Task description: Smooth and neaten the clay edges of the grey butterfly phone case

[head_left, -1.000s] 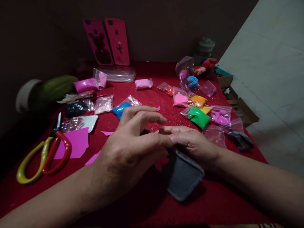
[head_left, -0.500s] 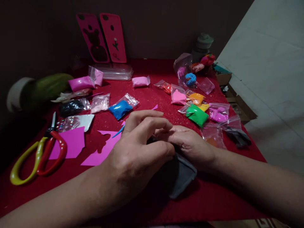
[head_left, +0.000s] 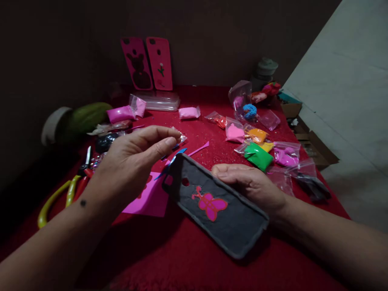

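Bare red cloth [head_left: 188,258] lies open nearside; clay bags [head_left: 257,153] and scissors [head_left: 60,192] crowd beyond.

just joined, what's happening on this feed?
A person sits at a red table strewn with small bags of coloured clay. The right hand steadies a dark grey phone case by its far edge; a pink butterfly sits on the case. The left hand is lifted above the table beside it, thumb and forefinger pinched. Scissors and pink foam sheet lie at left.
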A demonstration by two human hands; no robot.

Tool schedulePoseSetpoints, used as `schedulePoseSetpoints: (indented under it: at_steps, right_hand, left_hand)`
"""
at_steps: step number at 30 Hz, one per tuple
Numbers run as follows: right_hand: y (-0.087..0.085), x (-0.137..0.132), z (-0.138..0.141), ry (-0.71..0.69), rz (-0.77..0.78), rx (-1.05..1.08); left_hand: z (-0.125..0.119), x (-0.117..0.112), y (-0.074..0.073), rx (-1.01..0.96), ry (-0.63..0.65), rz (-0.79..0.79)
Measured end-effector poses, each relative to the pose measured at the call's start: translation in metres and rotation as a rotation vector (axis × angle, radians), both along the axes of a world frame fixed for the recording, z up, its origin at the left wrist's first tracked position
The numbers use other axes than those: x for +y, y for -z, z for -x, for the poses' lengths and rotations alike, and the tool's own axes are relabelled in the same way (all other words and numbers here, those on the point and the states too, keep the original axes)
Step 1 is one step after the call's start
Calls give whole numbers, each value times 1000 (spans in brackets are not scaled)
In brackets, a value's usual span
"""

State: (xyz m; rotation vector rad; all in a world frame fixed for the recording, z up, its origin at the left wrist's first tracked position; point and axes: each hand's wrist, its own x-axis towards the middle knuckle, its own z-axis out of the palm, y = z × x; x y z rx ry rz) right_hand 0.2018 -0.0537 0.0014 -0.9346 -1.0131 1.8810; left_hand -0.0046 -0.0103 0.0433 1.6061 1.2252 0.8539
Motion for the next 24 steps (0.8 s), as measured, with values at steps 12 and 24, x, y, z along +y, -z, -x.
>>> schedulePoseSetpoints:
  at_steps: [12,24]
  right_hand:
    - [7,3,0,47,237,158]
    - [6,1,7,23,188,168]
  left_hand:
    - [6,15,23,-243,232,424]
    - [-2,-1,15,-163,290,464]
